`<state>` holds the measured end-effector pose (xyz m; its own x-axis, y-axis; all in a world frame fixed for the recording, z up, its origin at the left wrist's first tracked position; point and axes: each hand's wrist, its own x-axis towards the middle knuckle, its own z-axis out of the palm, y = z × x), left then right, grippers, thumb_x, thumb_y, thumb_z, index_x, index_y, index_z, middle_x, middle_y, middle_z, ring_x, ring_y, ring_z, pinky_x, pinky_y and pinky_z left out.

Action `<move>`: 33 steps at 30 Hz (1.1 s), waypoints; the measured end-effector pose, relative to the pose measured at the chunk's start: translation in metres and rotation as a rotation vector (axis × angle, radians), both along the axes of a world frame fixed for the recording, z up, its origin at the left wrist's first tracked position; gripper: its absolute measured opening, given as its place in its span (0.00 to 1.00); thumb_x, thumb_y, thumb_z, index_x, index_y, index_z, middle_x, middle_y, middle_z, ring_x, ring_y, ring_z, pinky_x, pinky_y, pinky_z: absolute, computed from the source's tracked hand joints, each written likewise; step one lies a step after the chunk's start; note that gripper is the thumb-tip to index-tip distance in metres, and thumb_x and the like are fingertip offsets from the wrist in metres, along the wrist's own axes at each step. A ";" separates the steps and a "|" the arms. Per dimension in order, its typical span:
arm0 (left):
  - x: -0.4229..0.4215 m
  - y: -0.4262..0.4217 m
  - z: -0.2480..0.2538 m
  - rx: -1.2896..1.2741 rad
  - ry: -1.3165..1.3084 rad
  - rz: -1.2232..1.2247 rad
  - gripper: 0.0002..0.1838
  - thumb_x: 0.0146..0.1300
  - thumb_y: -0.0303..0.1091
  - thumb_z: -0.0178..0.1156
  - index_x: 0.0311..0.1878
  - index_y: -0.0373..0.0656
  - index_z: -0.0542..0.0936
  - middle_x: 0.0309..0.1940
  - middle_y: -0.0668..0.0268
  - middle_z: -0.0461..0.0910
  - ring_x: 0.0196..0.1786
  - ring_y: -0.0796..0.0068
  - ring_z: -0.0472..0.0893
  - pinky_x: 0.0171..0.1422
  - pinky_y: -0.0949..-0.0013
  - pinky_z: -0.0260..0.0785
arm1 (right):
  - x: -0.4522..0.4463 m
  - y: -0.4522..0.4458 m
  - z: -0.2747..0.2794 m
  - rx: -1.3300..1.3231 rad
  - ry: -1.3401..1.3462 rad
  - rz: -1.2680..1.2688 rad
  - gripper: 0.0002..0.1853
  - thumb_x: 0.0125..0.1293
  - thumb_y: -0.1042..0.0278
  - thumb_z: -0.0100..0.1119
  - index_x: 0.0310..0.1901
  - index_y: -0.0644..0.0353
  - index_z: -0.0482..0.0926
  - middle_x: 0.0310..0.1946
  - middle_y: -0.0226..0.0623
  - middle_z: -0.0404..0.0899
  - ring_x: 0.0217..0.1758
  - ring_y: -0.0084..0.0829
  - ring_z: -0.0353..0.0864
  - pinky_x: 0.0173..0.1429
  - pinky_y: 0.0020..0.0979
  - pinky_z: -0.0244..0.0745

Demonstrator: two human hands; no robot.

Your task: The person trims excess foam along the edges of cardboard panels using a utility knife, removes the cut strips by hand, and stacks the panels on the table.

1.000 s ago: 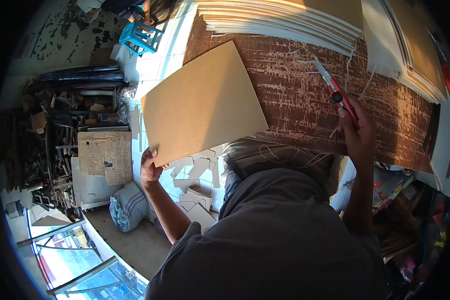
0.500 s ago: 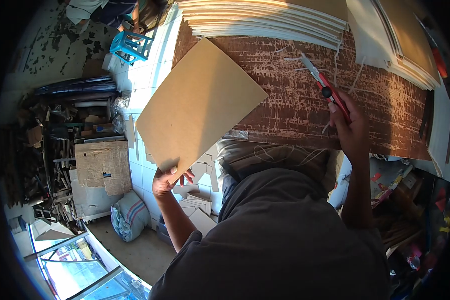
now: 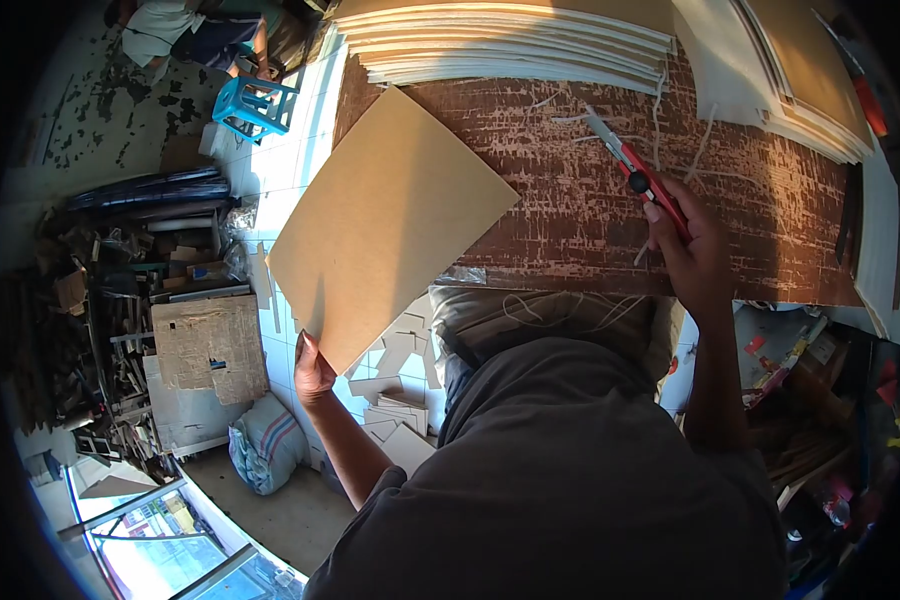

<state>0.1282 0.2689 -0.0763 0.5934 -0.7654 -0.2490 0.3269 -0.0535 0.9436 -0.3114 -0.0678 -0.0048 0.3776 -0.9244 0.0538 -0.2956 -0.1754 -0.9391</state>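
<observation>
The board (image 3: 390, 225) is newly turned; left fingers (image 3: 309, 348) pinch it, right fingers (image 3: 692, 200) grip a cutter (image 3: 664, 198) over the surface (image 3: 560, 225); a stool (image 3: 238, 107) stands beyond.

Sheet (image 3: 390, 230) is left of cutter (image 3: 638, 180) (scraps (image 3: 401, 350) beneath, apparently).

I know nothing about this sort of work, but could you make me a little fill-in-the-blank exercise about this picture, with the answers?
1. The right hand holds the cutter, its blade pointing ____ the person's body.
2. The cutter's handle is mostly ____ in colour.
3. The brown sheet in the left hand has ____ corners.
4. The stool is coloured ____.

Missing words: away from; red; four; blue.
</observation>
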 end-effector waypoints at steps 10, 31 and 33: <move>0.010 -0.027 0.020 -0.065 -0.037 0.039 0.39 0.73 0.54 0.64 0.76 0.36 0.69 0.69 0.57 0.77 0.72 0.63 0.75 0.77 0.57 0.65 | 0.000 0.001 0.002 0.013 0.017 -0.006 0.20 0.78 0.66 0.61 0.68 0.60 0.78 0.38 0.34 0.87 0.32 0.20 0.81 0.38 0.27 0.76; 0.032 -0.033 0.064 -0.307 -0.220 0.234 0.23 0.79 0.30 0.57 0.74 0.44 0.70 0.66 0.62 0.79 0.66 0.68 0.78 0.72 0.60 0.71 | 0.001 0.003 0.006 0.012 0.002 -0.020 0.20 0.79 0.66 0.60 0.68 0.60 0.79 0.36 0.33 0.86 0.30 0.19 0.80 0.37 0.27 0.76; 0.039 -0.033 0.079 -0.338 -0.271 0.289 0.22 0.80 0.32 0.57 0.74 0.45 0.70 0.66 0.61 0.79 0.66 0.68 0.78 0.73 0.60 0.71 | 0.000 0.001 0.003 -0.029 0.003 0.006 0.20 0.79 0.66 0.61 0.68 0.60 0.79 0.36 0.33 0.86 0.31 0.19 0.81 0.37 0.27 0.76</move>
<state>0.1671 0.2363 0.0028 0.8014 -0.5719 0.1752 0.0253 0.3250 0.9454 -0.3111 -0.0671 -0.0017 0.3837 -0.9201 0.0790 -0.2976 -0.2042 -0.9326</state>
